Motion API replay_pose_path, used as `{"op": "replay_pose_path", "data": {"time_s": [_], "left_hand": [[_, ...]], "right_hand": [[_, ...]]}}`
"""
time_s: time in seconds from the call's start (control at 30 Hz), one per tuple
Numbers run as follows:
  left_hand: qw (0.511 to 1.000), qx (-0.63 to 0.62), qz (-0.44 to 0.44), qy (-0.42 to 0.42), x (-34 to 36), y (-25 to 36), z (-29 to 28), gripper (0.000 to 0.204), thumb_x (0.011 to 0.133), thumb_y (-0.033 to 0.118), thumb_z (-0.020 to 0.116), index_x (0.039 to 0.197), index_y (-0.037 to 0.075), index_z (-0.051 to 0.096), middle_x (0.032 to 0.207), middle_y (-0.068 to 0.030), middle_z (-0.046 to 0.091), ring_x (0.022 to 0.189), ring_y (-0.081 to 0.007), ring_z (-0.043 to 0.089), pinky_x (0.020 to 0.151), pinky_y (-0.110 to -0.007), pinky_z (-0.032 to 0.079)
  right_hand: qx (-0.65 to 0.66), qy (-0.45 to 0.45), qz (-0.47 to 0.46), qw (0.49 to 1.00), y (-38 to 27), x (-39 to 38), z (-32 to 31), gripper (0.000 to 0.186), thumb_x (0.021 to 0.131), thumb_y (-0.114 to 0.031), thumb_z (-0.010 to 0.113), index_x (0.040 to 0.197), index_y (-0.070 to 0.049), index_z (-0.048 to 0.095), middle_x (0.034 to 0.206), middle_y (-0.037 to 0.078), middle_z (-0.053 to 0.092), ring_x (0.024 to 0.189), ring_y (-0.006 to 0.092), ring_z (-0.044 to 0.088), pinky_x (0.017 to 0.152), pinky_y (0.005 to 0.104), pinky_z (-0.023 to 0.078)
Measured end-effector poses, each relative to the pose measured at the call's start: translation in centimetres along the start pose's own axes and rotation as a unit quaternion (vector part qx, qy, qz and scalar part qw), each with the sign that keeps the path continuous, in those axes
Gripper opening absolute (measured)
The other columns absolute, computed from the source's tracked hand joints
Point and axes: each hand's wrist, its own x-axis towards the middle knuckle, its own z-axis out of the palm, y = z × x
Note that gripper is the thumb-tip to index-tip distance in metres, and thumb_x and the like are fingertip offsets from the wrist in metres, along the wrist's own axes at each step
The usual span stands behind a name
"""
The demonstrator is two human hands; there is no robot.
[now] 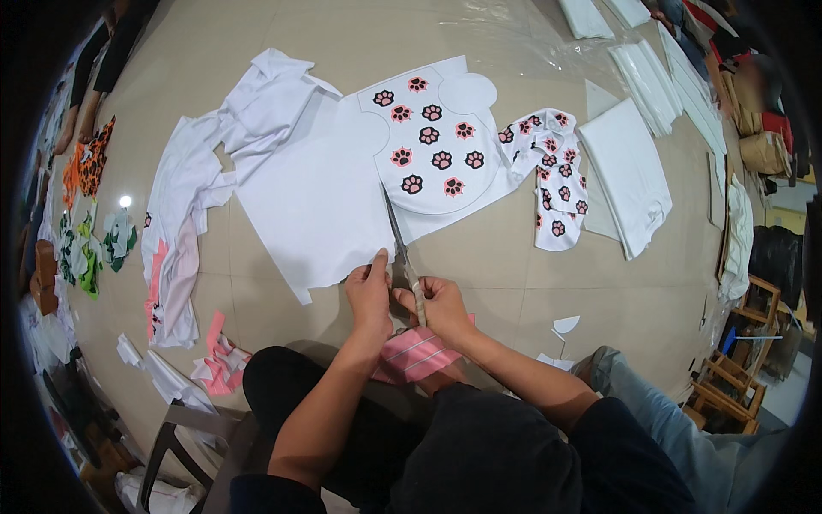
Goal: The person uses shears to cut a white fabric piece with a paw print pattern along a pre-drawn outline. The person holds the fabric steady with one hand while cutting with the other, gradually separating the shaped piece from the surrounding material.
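White fabric (317,197) lies spread on the floor in front of me, with a panel of black and pink paw prints (428,135) on its right part. My right hand (438,307) grips the handles of long metal scissors (401,240). Their blades point away from me, along the lower left edge of the printed panel, where the fabric is parted on the right. At the fabric's near edge, beside the scissors, my left hand (370,295) pinches the cloth. Pink striped cloth (415,355) lies just below both hands.
Crumpled white cloth (270,107) lies left of the fabric. A paw-print piece (561,184) and folded white cloth (629,176) lie to the right. Pink scraps (224,364) are at near left, beside a brown chair (180,428). Another person's legs (107,56) show at far left.
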Motion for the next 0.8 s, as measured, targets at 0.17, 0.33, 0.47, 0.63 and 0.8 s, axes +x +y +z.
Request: {"op": "replay_pose_path", "data": {"time_s": [0.17,0.33,0.47,0.63,0.8], "left_hand": [[1.000,-0.010,-0.013,-0.002,-0.32,0.41,-0.10,0.037,0.093,0.029,0.079,0.072,0.009,0.055,0.067,0.0013,0.052,0.062,-0.0098,0.045,0.057,-0.029,0.037],[1.000,-0.019,-0.001,0.000,0.29,-0.35,-0.25,0.037,0.093,0.029,0.078,0.072,0.008,0.056,0.068,0.0009,0.053,0.061,-0.0102,0.045,0.058,-0.029,0.036],[1.000,-0.020,-0.011,0.003,0.09,-0.20,-0.12,0.037,0.093,0.029,0.078,0.072,0.007,0.057,0.067,0.0005,0.053,0.061,-0.0101,0.045,0.058,-0.029,0.036],[1.000,-0.001,-0.016,-0.006,0.04,0.00,-0.36,0.038,0.094,0.030,0.077,0.071,0.007,0.057,0.066,0.0009,0.052,0.060,-0.0099,0.045,0.057,-0.029,0.035],[1.000,-0.003,-0.013,-0.006,0.16,-0.16,-0.35,0.038,0.094,0.030,0.077,0.071,0.007,0.058,0.066,0.0014,0.053,0.059,-0.0093,0.043,0.055,-0.030,0.035]], "right_hand": [[0.006,0.002,0.009,1.000,-0.56,0.23,0.25,0.028,0.092,-0.022,0.083,0.083,-0.001,0.067,0.069,0.002,0.065,0.058,0.0069,0.057,0.051,0.0242,0.043],[-0.006,0.001,0.027,1.000,-0.95,0.28,0.47,0.026,0.092,-0.026,0.082,0.088,-0.004,0.068,0.069,0.000,0.062,0.055,0.0064,0.056,0.051,0.0240,0.043],[-0.012,0.007,0.035,0.999,-1.29,0.46,0.53,0.028,0.092,-0.027,0.082,0.088,-0.004,0.068,0.070,-0.001,0.063,0.056,0.0059,0.055,0.051,0.0237,0.043],[0.005,0.012,0.025,1.000,-1.24,0.70,0.71,0.029,0.091,-0.026,0.084,0.085,-0.003,0.067,0.068,0.002,0.066,0.054,0.0065,0.056,0.047,0.0228,0.040],[0.020,0.010,0.027,0.999,-1.14,0.75,0.76,0.029,0.091,-0.025,0.084,0.087,-0.002,0.066,0.070,0.003,0.067,0.054,0.0064,0.056,0.047,0.0228,0.040]]}}
